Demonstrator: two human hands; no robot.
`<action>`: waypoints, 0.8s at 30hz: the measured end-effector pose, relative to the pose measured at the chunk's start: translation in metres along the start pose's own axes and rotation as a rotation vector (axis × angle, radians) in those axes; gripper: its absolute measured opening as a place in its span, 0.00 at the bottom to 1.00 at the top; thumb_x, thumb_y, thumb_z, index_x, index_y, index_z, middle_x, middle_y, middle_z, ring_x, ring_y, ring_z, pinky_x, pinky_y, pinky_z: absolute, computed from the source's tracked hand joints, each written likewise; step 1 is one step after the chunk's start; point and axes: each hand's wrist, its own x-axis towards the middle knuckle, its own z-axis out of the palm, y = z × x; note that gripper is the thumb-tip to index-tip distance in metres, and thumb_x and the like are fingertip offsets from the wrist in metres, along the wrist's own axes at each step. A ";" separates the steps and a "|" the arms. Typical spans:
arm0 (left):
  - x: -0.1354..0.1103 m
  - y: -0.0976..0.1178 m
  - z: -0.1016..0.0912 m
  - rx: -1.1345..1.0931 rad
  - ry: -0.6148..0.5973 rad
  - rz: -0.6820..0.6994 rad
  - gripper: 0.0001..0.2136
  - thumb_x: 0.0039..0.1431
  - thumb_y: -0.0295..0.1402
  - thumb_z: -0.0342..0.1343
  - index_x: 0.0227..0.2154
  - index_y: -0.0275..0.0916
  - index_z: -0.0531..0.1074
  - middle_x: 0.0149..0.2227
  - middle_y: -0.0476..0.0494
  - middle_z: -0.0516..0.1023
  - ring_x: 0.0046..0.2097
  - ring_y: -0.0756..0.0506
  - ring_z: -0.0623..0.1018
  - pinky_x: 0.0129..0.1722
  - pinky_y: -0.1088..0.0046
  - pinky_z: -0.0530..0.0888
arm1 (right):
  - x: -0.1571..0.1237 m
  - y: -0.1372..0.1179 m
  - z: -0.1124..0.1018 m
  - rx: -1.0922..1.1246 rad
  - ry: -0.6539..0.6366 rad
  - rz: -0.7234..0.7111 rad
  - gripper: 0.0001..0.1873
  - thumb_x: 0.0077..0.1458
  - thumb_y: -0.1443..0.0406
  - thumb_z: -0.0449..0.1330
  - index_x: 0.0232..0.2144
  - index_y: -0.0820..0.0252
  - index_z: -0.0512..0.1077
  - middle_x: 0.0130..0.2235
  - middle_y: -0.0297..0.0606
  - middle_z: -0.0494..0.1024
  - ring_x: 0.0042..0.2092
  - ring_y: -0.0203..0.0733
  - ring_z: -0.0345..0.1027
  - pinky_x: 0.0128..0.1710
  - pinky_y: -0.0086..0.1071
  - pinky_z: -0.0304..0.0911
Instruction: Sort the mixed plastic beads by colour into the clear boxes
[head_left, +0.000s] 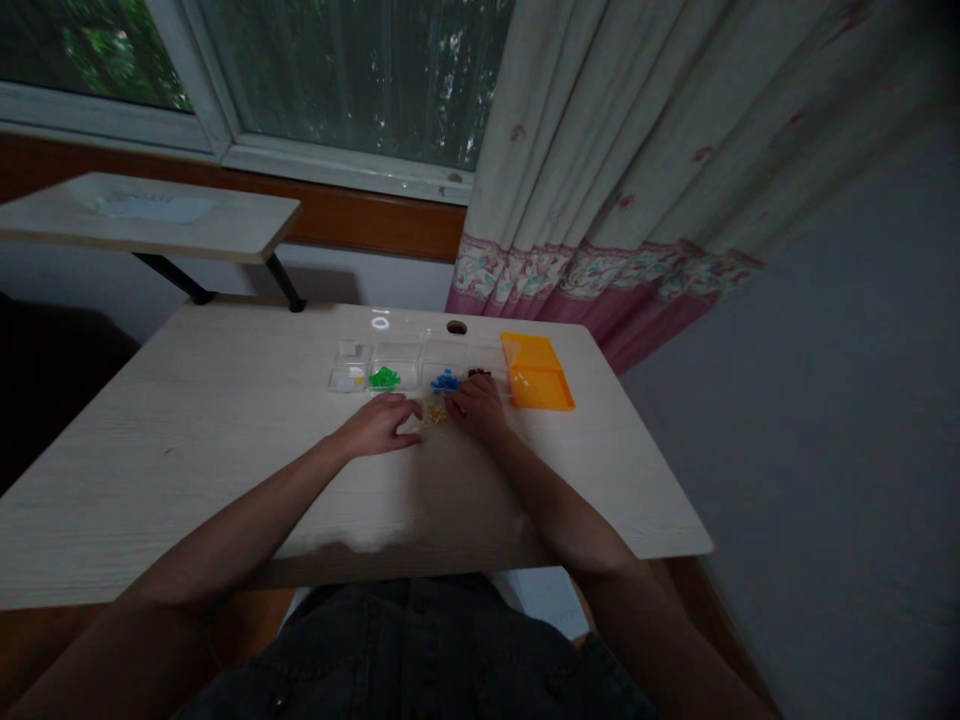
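While the right hand (pixel 480 406) half-covers dark pieces (pixel 478 371), its grip impossible to tell, the left hand (pixel 381 424) gapes

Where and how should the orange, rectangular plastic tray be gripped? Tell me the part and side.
Take the orange, rectangular plastic tray preferably by its right rim, coming from the right: that edge looks free, whereas clear plastic compartments and the right hand lie to its left. Keep it level, since small white pieces sit in the near section.
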 end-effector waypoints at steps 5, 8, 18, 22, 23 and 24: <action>0.001 0.002 -0.002 0.033 0.017 0.068 0.17 0.62 0.44 0.56 0.48 0.41 0.71 0.45 0.41 0.76 0.49 0.40 0.73 0.51 0.64 0.66 | 0.003 -0.001 0.001 0.001 -0.013 -0.004 0.17 0.63 0.61 0.56 0.23 0.56 0.75 0.27 0.38 0.75 0.38 0.42 0.62 0.44 0.37 0.55; 0.004 0.007 0.000 0.061 0.045 -0.002 0.15 0.61 0.45 0.57 0.45 0.41 0.73 0.42 0.42 0.76 0.48 0.40 0.73 0.50 0.62 0.66 | 0.003 0.000 0.003 0.009 -0.019 0.033 0.17 0.63 0.62 0.57 0.22 0.56 0.75 0.28 0.38 0.75 0.38 0.43 0.61 0.44 0.37 0.56; 0.017 0.037 0.014 0.288 0.180 -0.266 0.06 0.60 0.37 0.58 0.34 0.40 0.74 0.38 0.40 0.76 0.47 0.36 0.72 0.45 0.58 0.66 | 0.000 0.002 0.006 0.029 -0.030 0.075 0.18 0.64 0.60 0.55 0.24 0.56 0.75 0.29 0.39 0.75 0.40 0.43 0.62 0.46 0.37 0.56; 0.014 0.042 0.018 0.359 0.207 -0.283 0.08 0.63 0.36 0.54 0.36 0.38 0.74 0.39 0.38 0.76 0.48 0.36 0.72 0.45 0.57 0.66 | 0.001 0.003 0.007 0.033 -0.040 0.085 0.18 0.64 0.60 0.55 0.24 0.56 0.76 0.29 0.39 0.75 0.40 0.43 0.63 0.46 0.37 0.56; 0.014 0.042 0.020 0.363 0.211 -0.290 0.08 0.64 0.36 0.53 0.36 0.38 0.74 0.39 0.37 0.76 0.48 0.36 0.72 0.45 0.57 0.65 | 0.001 0.003 0.007 0.034 -0.041 0.090 0.18 0.64 0.60 0.55 0.24 0.56 0.76 0.29 0.39 0.75 0.40 0.43 0.63 0.46 0.37 0.56; 0.014 0.043 0.022 0.363 0.214 -0.301 0.08 0.64 0.35 0.53 0.36 0.38 0.74 0.39 0.37 0.76 0.48 0.36 0.72 0.45 0.57 0.65 | 0.001 0.003 0.008 0.033 -0.043 0.093 0.18 0.64 0.60 0.55 0.24 0.56 0.76 0.29 0.39 0.75 0.40 0.43 0.63 0.46 0.37 0.56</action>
